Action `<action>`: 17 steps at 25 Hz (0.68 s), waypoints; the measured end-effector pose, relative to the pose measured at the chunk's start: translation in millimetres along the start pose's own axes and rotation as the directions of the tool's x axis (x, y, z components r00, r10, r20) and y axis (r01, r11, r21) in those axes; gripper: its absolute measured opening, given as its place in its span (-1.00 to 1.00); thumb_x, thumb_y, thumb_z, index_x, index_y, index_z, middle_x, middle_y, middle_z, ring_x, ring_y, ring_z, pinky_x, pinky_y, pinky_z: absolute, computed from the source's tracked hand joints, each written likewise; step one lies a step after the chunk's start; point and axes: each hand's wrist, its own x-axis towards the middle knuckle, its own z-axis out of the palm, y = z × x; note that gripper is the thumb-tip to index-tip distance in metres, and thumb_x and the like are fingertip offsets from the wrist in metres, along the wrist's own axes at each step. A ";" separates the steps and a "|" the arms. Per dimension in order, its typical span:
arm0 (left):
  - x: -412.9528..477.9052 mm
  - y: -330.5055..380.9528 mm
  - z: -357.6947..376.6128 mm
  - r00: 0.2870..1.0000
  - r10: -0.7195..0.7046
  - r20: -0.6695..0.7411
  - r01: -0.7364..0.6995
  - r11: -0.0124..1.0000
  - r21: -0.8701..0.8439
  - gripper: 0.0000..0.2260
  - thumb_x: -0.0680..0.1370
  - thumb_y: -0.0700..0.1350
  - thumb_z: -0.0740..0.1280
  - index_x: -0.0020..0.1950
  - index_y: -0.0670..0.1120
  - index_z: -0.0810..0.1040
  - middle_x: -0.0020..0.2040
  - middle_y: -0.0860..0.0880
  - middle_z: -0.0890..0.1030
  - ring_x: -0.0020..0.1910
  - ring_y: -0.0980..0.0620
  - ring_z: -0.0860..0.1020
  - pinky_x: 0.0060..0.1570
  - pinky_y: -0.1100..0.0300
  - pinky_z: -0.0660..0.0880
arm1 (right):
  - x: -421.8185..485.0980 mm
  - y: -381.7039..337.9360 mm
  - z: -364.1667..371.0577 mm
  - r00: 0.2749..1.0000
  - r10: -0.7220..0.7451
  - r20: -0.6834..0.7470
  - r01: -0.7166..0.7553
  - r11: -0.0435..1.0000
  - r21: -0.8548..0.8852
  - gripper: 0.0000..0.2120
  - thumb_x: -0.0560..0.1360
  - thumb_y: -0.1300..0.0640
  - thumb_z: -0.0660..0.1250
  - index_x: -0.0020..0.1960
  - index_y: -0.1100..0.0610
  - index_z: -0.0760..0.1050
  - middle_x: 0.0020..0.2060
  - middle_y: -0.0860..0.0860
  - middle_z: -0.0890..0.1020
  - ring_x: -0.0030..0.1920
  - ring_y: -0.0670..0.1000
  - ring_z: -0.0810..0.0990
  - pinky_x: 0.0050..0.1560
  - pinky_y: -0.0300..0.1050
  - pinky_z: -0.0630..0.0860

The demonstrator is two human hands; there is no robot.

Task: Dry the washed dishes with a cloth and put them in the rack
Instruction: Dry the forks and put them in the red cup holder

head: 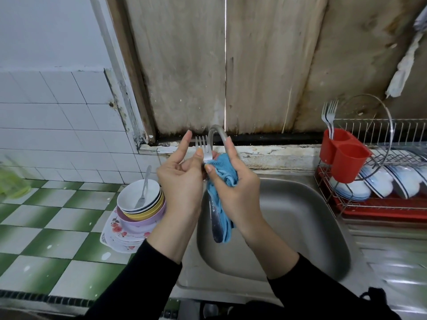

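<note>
A steel fork (202,146) stands tines-up over the sink. My left hand (182,179) pinches its neck between thumb and middle fingers, index finger straight up. My right hand (235,185) grips a blue cloth (223,172) wrapped round the fork's handle; the cloth's tail and the dark handle end hang below. To the left, a stack of bowls (141,204) with a fork lying in the top white bowl sits on flowered plates. The wire dish rack (379,172) at right holds several white bowls, a glass lid and a red cutlery cup (342,155) with two forks.
The steel sink basin (288,218) lies under my hands, with a curved tap (219,132) behind the fork. A green-and-white tiled counter (46,227) spreads left, with a greenish plastic container (11,181) at its far edge. A wooden board wall is behind.
</note>
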 end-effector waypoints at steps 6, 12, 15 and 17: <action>-6.1 -0.6 0.8 0.998 0.058 0.007 -0.059 0.998 0.038 -0.63 0.58 -0.31 0.30 0.15 0.17 0.59 -0.54 0.09 0.21 -0.28 -0.05 0.25 0.01 0.01 0.55 | 5.2 -8.7 -2.6 0.989 0.129 0.065 -0.136 0.982 0.127 -0.31 0.49 0.30 0.40 0.47 -0.14 0.21 -0.09 0.05 0.65 -0.23 -0.10 0.59 -0.12 -0.20 0.59; -3.3 -0.9 3.2 0.998 0.050 0.026 -0.050 0.999 -0.002 -0.65 0.57 -0.32 0.31 0.15 0.13 0.62 -0.51 0.07 0.18 -0.23 -0.08 0.27 0.04 -0.05 0.47 | 6.7 -13.5 -2.2 0.994 0.111 -0.004 -0.107 0.973 0.203 -0.26 0.47 0.31 0.42 0.32 -0.39 0.20 0.04 0.10 0.66 -0.12 -0.10 0.65 -0.01 -0.11 0.62; -2.1 -0.9 4.1 0.999 0.040 0.013 -0.039 0.999 -0.027 -0.65 0.57 -0.31 0.31 0.15 0.13 0.61 -0.44 -0.04 0.21 -0.22 -0.09 0.29 0.01 -0.07 0.48 | 8.9 -12.4 -3.4 0.993 0.115 0.006 -0.114 0.974 0.196 -0.26 0.49 0.27 0.42 0.35 -0.37 0.16 0.06 0.11 0.66 -0.05 -0.02 0.67 0.03 -0.08 0.62; 3.7 2.3 4.9 0.999 0.033 -0.011 -0.034 0.996 -0.084 -0.66 0.56 -0.32 0.32 0.16 0.11 0.62 -0.29 -0.13 0.34 -0.17 -0.12 0.36 -0.02 -0.07 0.50 | 0.9 -7.4 -7.2 0.976 0.182 0.119 -0.200 0.967 0.156 -0.18 0.47 0.32 0.42 0.38 -0.38 0.11 0.01 0.07 0.66 -0.15 -0.04 0.65 -0.07 -0.13 0.61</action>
